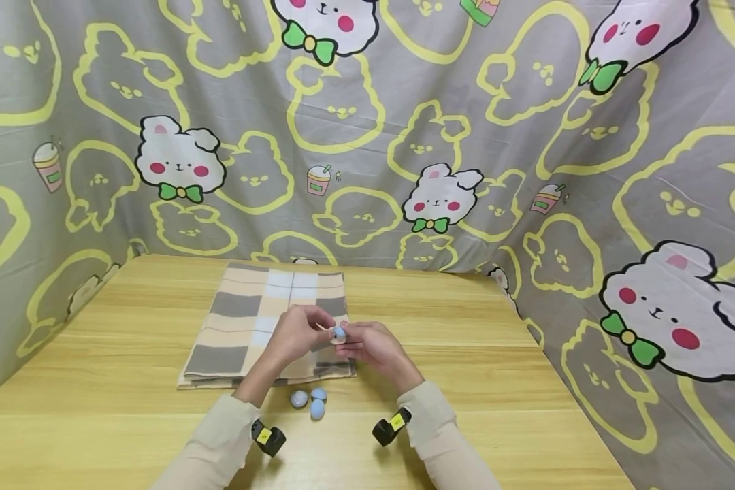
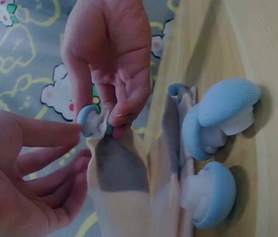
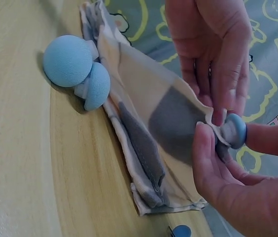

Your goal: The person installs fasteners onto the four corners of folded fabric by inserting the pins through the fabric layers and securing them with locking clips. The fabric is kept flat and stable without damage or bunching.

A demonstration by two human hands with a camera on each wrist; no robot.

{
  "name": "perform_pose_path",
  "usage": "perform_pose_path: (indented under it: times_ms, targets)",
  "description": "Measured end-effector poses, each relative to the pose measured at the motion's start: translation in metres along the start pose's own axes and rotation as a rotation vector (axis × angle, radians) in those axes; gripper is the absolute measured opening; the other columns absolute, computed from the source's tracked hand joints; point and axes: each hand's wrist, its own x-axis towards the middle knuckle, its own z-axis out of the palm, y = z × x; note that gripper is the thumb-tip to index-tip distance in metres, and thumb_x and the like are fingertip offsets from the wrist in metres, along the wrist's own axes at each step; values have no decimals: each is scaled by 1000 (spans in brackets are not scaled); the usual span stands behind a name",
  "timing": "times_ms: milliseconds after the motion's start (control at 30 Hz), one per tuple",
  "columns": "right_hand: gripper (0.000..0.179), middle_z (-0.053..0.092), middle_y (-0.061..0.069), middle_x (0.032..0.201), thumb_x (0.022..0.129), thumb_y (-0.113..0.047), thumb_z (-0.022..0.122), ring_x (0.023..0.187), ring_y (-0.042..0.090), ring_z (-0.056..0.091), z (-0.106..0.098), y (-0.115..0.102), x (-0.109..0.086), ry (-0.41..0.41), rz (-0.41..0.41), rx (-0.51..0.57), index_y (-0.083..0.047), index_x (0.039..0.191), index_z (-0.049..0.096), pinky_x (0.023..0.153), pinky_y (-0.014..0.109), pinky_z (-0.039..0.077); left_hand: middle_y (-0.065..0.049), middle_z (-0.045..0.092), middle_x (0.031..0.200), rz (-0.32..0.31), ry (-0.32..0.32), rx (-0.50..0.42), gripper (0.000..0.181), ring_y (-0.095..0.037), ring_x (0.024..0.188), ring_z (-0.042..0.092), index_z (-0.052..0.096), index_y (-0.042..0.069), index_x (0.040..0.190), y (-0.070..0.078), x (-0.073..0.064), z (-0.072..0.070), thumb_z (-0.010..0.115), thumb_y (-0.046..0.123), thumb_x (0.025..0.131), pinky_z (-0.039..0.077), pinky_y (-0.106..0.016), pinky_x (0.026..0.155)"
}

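Delicate stuff here at the plaid cloth's [image 1: 290, 299] lifted edge, left grip [image 1: 297, 333] and right grip [image 1: 373, 346] both pinching the blue mushroom clip [image 1: 339, 333], and one slip off that rounded cap could send it tumbling toward the spare clips [image 1: 317, 409] just beside the cloth.

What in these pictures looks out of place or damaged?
Nothing looks damaged. Slightly odd: the folded layers of the checked cloth do not line up at the near edge, and one loose mushroom-shaped piece lies with its white side up, unlike the blue cap beside it.
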Motion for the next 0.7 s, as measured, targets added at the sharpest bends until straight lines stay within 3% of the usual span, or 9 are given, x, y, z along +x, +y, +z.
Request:
perform_pose_path:
  times_ms: [133,267,533,700]
  targets:
    - [39,71,6,89,107,-17,50,80,12,71,1,0,1,16,9,3,17,125,55,80,25,59,-4,74,92,58,-20,96,24,-20,86,69,74,7,95,0,-1,2,80,-5,74,57,-37,75]
    - [39,71,6,90,107,-19,50,78,11,70,1,1,2,25,14,-4,15,124,56,79,24,59,-3,71,81,101,8,169,25,-16,75,66,70,6,87,-1,-2,6,80,-7,69,55,-35,71]
    - [38,71,5,87,108,-20,48,76,10,70,0,2,3,13,20,-35,14,121,57,77,25,59,2,68,67,155,37,217,15,-10,61,59,72,8,75,-4,-3,13,81,-5,75,49,-28,58]
    - [39,70,5,85,108,-23,47,74,11,70,0,2,2,23,35,-76,12,121,60,74,25,60,2,72,67,193,80,269,15,-8,60,62,75,11,71,-3,-3,15,81,1,80,51,-28,57]
